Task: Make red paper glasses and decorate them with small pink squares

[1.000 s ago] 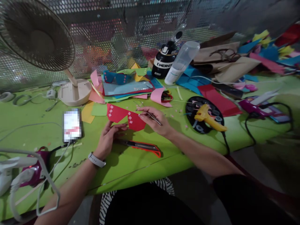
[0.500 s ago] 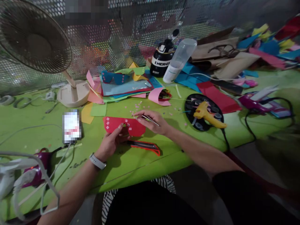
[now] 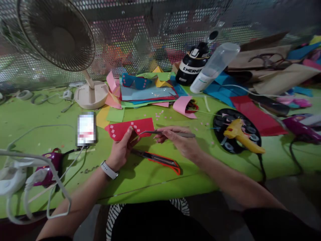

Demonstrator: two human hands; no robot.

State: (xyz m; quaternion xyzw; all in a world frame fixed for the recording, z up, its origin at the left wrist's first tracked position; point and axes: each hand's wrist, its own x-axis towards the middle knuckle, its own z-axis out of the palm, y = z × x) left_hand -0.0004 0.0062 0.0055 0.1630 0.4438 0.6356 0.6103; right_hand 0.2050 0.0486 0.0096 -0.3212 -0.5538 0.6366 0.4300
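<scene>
A red paper piece (image 3: 145, 124) with several small pink squares on it is pinched between the thumb and fingers of my left hand (image 3: 122, 147). My right hand (image 3: 182, 139) grips metal tweezers (image 3: 184, 134), whose tips point left and lie at the lower edge of the red paper. An orange and black box cutter (image 3: 163, 161) rests on the green table (image 3: 140, 187) just below my hands. Small pink bits (image 3: 159, 116) are scattered beyond the paper. Whether the tweezers hold a bit is too small to tell.
A yellow glue gun (image 3: 240, 134) lies on a black round tray (image 3: 220, 125) at the right. Farther back stand a black bottle (image 3: 190, 67), a clear bottle (image 3: 215, 67) and blue paper glasses (image 3: 136, 82). A phone (image 3: 86, 129) and fan (image 3: 91, 95) are at the left.
The view has shifted, so the scene sits differently in frame. My right hand and the tweezers have turned, with the tips now at the red paper's lower edge. The red paper is tilted more.
</scene>
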